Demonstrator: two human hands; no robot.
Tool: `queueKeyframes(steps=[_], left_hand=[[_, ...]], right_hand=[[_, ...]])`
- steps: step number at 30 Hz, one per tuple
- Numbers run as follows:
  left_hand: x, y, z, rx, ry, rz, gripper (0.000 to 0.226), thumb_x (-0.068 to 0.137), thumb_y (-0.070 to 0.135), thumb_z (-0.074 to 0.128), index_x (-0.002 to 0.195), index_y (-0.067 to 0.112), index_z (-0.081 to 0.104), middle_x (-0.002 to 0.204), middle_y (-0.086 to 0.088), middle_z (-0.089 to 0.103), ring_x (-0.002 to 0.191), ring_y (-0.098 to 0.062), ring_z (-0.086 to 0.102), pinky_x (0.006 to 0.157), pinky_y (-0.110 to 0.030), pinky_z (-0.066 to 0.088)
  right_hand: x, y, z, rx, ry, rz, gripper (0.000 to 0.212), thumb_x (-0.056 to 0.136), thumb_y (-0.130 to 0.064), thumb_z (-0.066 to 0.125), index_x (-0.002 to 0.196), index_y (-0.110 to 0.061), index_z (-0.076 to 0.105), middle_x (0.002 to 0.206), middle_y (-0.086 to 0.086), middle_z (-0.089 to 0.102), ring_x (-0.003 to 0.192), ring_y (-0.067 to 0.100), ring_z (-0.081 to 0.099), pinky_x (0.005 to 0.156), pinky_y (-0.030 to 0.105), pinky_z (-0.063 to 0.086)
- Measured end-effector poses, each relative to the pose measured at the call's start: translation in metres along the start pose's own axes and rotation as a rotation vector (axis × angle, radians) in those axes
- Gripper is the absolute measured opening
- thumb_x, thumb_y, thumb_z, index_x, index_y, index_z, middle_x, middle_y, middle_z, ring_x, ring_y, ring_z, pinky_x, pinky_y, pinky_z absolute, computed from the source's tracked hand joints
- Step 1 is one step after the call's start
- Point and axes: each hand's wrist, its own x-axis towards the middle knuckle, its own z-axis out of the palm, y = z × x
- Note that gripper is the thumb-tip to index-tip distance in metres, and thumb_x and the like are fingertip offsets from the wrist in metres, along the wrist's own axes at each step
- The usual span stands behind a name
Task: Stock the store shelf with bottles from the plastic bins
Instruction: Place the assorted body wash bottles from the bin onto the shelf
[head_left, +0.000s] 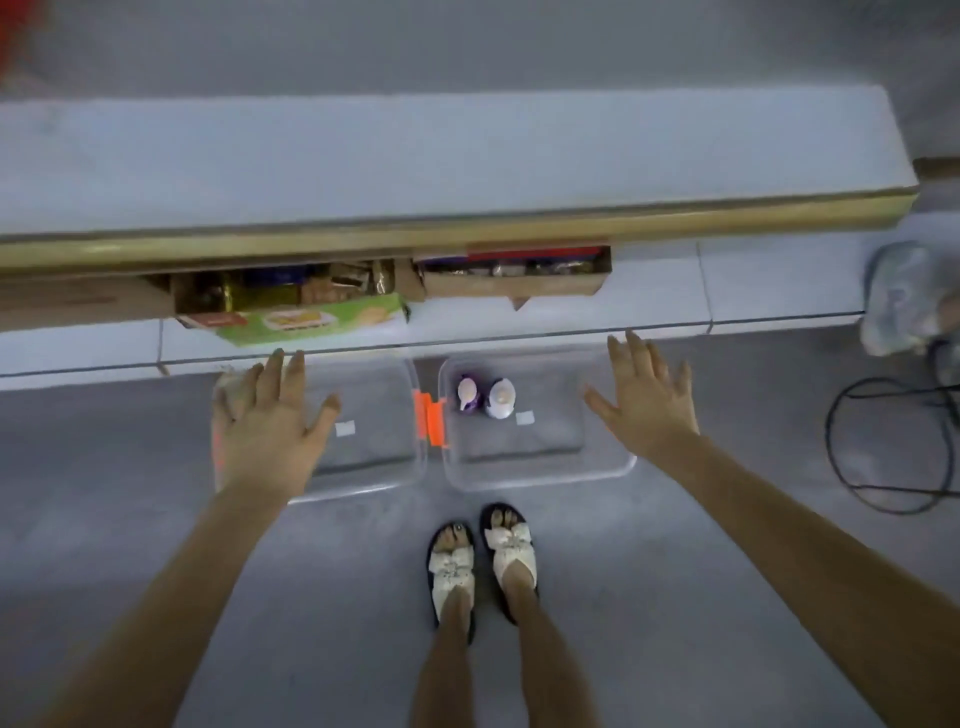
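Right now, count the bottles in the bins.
2. Both stand in the right bin, far left corner: a purple bottle, a white bottle beside it. The left bin shows none, though the left hand hides part.

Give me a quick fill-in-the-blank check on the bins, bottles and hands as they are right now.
1. The number of bottles standing in the right bin is ___.
2. The left hand and the right hand, fingers spread, each hold ___.
3. The tabs between the left bin and the right bin are coloured ___.
4. The box lying behind the left bin is mostly ___.

Missing words: two; nothing; orange; green.
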Motion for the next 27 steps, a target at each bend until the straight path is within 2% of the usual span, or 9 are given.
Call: queueKeyframes(steps=[7, 10, 17, 21, 23, 27], left_hand=[[0.005, 0.003, 0.108, 0.032, -0.137, -0.010, 0.062, 0.096, 0.046, 0.038, 0.147, 0.013, 0.026, 0.155, -0.009, 0.025, 0.142, -0.030, 0.020, 0.114, -0.051, 0.008], [0.011, -0.001, 0.151, 0.005, -0.123, -0.024, 0.062, 0.095, 0.045, 0.042, 0.144, 0.008, 0.034, 0.150, -0.015, 0.033, 0.137, -0.036, 0.028, 0.110, -0.057, 0.014], [0.028, -0.006, 0.248, -0.010, -0.148, -0.046, 0.059, 0.096, 0.043, 0.043, 0.142, 0.006, 0.037, 0.147, -0.017, 0.038, 0.134, -0.039, 0.032, 0.108, -0.058, 0.018], [0.036, -0.001, 0.290, -0.041, -0.168, -0.069, 0.060, 0.096, 0.042, 0.043, 0.143, 0.006, 0.035, 0.148, -0.016, 0.036, 0.135, -0.037, 0.031, 0.109, -0.058, 0.018], [0.038, 0.000, 0.307, -0.068, -0.165, -0.079, 0.064, 0.095, 0.048, 0.038, 0.144, 0.008, 0.032, 0.149, -0.015, 0.034, 0.137, -0.035, 0.030, 0.110, -0.056, 0.017], [0.040, 0.003, 0.331, -0.131, -0.142, -0.088, 0.082, 0.082, 0.061, 0.012, 0.147, 0.012, 0.028, 0.152, -0.011, 0.031, 0.139, -0.031, 0.026, 0.112, -0.051, 0.016]], right_hand=[[0.023, -0.017, 0.118, 0.061, -0.118, 0.033, 0.074, 0.094, -0.059, 0.028, 0.151, -0.017, 0.007, 0.159, 0.005, 0.006, 0.146, 0.026, 0.007, 0.114, 0.055, 0.009], [0.036, -0.024, 0.162, 0.098, -0.152, 0.035, 0.074, 0.094, -0.059, 0.029, 0.151, -0.016, 0.008, 0.159, 0.006, 0.006, 0.146, 0.026, 0.007, 0.115, 0.054, 0.009], [0.080, -0.054, 0.253, 0.183, -0.181, -0.064, 0.085, 0.090, -0.060, 0.043, 0.150, -0.012, 0.008, 0.158, 0.009, 0.009, 0.145, 0.028, 0.011, 0.114, 0.052, 0.016], [0.125, -0.077, 0.283, 0.587, -0.231, 0.123, 0.097, 0.084, -0.053, 0.060, 0.150, -0.010, 0.004, 0.157, 0.009, 0.012, 0.141, 0.031, 0.022, 0.110, 0.050, 0.028], [0.149, -0.088, 0.297, 0.788, -0.225, 0.206, 0.100, 0.081, -0.048, 0.068, 0.150, -0.011, 0.005, 0.154, 0.009, 0.018, 0.138, 0.031, 0.029, 0.107, 0.049, 0.034], [0.184, -0.106, 0.315, 0.994, -0.109, 0.249, 0.083, 0.075, -0.032, 0.077, 0.137, -0.011, 0.028, 0.135, 0.010, 0.041, 0.118, 0.028, 0.047, 0.088, 0.035, 0.042]])
